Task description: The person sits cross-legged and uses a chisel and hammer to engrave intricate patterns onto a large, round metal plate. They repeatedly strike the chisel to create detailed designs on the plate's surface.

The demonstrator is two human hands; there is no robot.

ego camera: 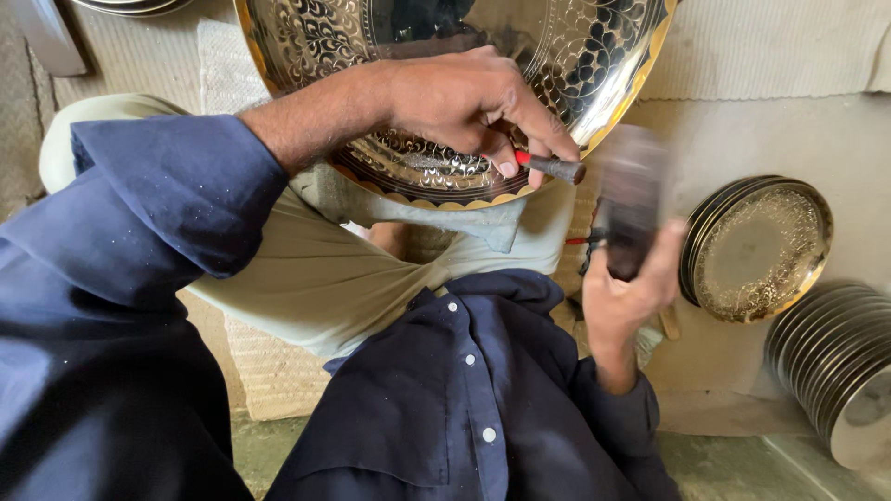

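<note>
A large engraved brass tray [594, 65] rests tilted on my lap. My left hand [464, 97] lies across its lower rim and pinches a short chisel [548, 165] with a red band, its tip near the tray's edge. To the right of the chisel, my right hand [626, 288] grips a dark hammer [629, 199], which is blurred by motion. My sleeves are dark blue and my trousers pale green.
A stack of small engraved brass plates [756, 249] leans at the right. Beside it lies a row of plain metal plates [835, 357]. A woven mat [269, 371] covers the floor under my legs. More metal plates [130, 6] show at the top left.
</note>
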